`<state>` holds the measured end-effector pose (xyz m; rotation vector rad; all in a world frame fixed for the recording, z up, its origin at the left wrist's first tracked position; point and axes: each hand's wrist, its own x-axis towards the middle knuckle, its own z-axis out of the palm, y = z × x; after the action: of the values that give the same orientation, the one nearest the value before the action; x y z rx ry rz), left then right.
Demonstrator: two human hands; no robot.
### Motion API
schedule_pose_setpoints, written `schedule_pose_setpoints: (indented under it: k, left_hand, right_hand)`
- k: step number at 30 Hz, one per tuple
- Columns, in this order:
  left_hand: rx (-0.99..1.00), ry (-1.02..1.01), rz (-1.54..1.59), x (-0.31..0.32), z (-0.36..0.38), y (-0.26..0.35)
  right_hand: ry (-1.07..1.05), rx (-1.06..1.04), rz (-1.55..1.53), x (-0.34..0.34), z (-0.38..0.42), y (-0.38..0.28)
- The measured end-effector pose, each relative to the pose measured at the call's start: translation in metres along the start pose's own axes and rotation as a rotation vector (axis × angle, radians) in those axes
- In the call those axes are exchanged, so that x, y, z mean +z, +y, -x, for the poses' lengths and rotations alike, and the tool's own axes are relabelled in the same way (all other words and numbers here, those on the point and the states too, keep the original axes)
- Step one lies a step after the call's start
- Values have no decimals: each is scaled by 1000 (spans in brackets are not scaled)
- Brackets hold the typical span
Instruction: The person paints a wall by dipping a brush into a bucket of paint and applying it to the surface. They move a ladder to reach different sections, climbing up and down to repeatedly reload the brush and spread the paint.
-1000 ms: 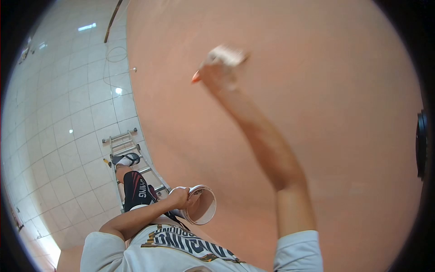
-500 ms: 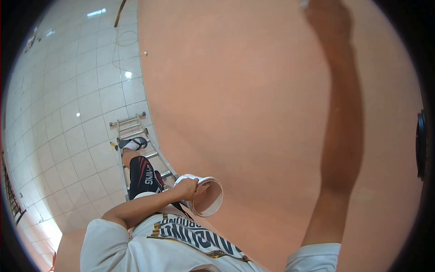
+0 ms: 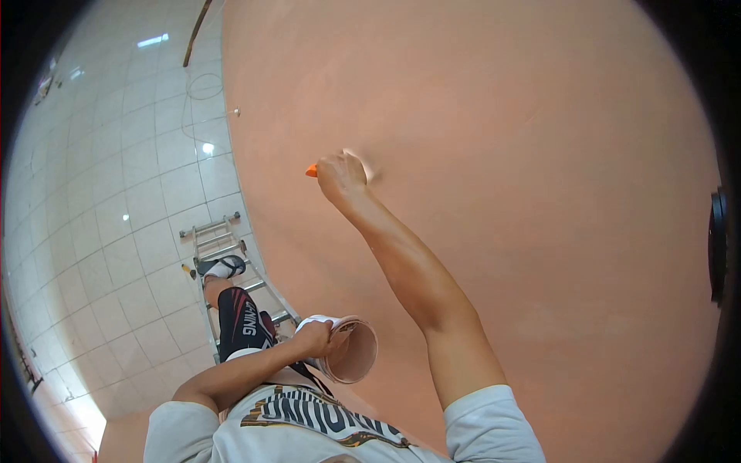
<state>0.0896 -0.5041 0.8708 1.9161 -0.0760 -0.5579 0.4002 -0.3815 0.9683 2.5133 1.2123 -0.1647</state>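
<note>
Gripping a tilted white bucket (image 3: 365, 349) near its opening, the left hand (image 3: 315, 338) holds it beside the shirt (image 3: 258, 441); the bucket's inner surface is peach-coloured, its fill level indeterminable. The right hand (image 3: 341, 177) is closed around an orange-ended tool (image 3: 312, 170) before the peach wall (image 3: 556, 193), contact being unclear.

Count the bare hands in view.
2: the left hand, gripping the rim of the bucket, and the right hand, before the wall, holding an orange-ended tool.
</note>
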Motion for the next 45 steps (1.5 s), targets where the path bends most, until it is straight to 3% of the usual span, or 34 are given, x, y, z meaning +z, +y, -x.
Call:
schedule_pose_setpoints:
  k: [3,4,5,10,13,15,17,19,20,21,22,23,24,26,29,30,32,33,34,36,37,38,40,43,45]
  left_hand:
    - [-4,17,39,0,2,-1]
    - [26,22,30,2,2,-5]
    - [2,11,34,1,6,-1]
    - [-47,14,60,-8,4,6]
    - [-31,18,52,-3,2,5]
    - [-25,11,44,-4,2,5]
    - [-34,2,8,-6,2,7]
    - [-31,-8,-5,-8,3,9]
    - [-23,-10,-1,-10,4,10]
    - [-17,-10,4,-10,5,11]
    - [-21,-10,17,-7,7,11]
    - [-28,1,31,-5,8,13]
    - [-35,25,37,-10,6,10]
    - [-2,55,7,-9,3,-1]
    - [-17,40,33,1,7,0]
    - [-33,14,37,4,7,-1]
    - [-27,26,24,-1,5,0]
    - [1,54,91,7,3,-6]
    - [43,90,149,15,-5,-17]
    - [107,135,127,8,-4,-18]
    - [156,176,99,5,-1,-17]
    - [121,101,116,-3,5,-15]
    - [39,-1,136,-15,14,-4]
    - [-33,-47,109,-23,19,-3]
    - [6,-17,75,-19,18,-7]
  right_hand:
    - [272,78,-163,-51,42,29]
    - [320,9,-153,-84,46,55]
    - [363,27,-16,-130,56,75]
    - [987,-237,1084,-366,134,147]
    - [1157,-112,1312,-433,173,118]
    - [1081,178,1208,-420,171,100]
    - [1014,180,1280,-345,151,127]
    - [611,392,772,-260,134,88]
    - [623,371,702,-186,122,76]
    - [561,150,760,-132,125,53]
    - [492,263,518,-54,113,26]
    - [195,62,366,-31,124,3]
    - [121,-31,187,18,125,-1]
    - [85,47,-197,29,144,-7]
    - [343,-81,-194,5,157,33]
    - [360,-39,-167,-31,165,40]
    - [391,85,-33,-144,175,53]
    - [381,154,186,-194,182,69]
    - [570,171,96,-261,196,76]
    - [701,275,735,-374,223,107]
    - [853,237,791,-427,239,122]
    - [993,179,840,-470,250,132]
    - [1031,357,1044,-534,258,136]
    - [1029,236,1003,-526,253,176]
    - [922,332,999,-446,224,167]
